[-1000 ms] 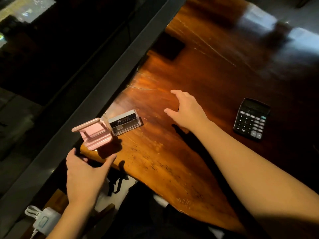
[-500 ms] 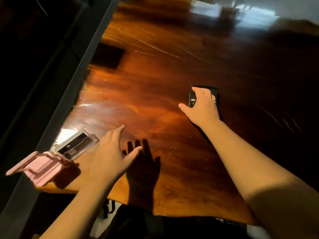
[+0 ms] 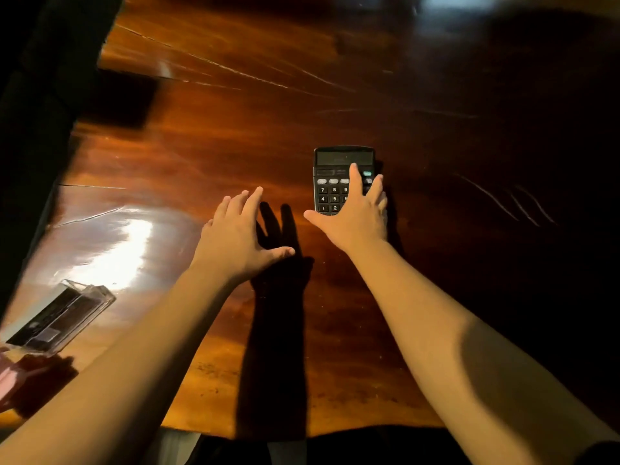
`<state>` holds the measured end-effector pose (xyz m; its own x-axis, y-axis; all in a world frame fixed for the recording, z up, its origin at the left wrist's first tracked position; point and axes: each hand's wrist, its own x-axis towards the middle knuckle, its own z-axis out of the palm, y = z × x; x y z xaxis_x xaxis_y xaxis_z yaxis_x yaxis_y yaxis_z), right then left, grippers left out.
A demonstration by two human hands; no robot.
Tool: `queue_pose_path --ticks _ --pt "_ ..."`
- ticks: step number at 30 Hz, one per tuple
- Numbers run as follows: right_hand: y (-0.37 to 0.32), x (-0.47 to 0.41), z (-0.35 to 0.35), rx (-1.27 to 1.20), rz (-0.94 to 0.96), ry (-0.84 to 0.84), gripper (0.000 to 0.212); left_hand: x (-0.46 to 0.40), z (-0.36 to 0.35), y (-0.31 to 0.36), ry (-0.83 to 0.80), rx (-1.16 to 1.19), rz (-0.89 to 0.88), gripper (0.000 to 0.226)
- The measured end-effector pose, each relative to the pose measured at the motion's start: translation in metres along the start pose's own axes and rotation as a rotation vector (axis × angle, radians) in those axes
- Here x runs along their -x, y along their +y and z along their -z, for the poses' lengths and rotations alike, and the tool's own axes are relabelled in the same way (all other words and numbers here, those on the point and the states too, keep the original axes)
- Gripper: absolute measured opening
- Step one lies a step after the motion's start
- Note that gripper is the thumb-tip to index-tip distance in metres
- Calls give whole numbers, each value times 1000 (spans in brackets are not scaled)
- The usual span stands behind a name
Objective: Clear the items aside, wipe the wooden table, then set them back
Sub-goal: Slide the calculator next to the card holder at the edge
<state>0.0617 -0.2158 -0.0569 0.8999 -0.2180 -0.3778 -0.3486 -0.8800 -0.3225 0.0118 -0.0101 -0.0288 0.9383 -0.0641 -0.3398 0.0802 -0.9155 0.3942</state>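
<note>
A black calculator (image 3: 335,176) lies face up near the middle of the glossy wooden table (image 3: 208,135). My right hand (image 3: 355,216) hovers over its lower right part with fingers spread, covering some keys; it holds nothing. My left hand (image 3: 238,236) is open just left of the calculator, fingers apart, above the bare wood. A clear plastic case (image 3: 60,317) with a dark insert lies at the table's left front corner. Beside it, at the frame's left edge, is a pink case (image 3: 6,377), mostly cut off.
The table's left edge (image 3: 57,196) borders a dark frame and a dark drop. A dark square patch (image 3: 120,99) sits on the wood at the far left. The front edge (image 3: 302,431) is close to my body. The right side of the table lies in deep shadow.
The view has shifted forward and right. My left hand moved from near the pink case toward the calculator. My right hand reached the calculator and now spreads over its lower keys.
</note>
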Motion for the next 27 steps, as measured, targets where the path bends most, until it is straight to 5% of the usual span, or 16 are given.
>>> queue_pose_path --ticks 13,27 --pt "-15 7 -6 -9 11 71 130 25 -7 -38 36 17 126 119" --pt "-157 98 -93 -39 443 -47 113 147 0 -116 47 124 340 113"
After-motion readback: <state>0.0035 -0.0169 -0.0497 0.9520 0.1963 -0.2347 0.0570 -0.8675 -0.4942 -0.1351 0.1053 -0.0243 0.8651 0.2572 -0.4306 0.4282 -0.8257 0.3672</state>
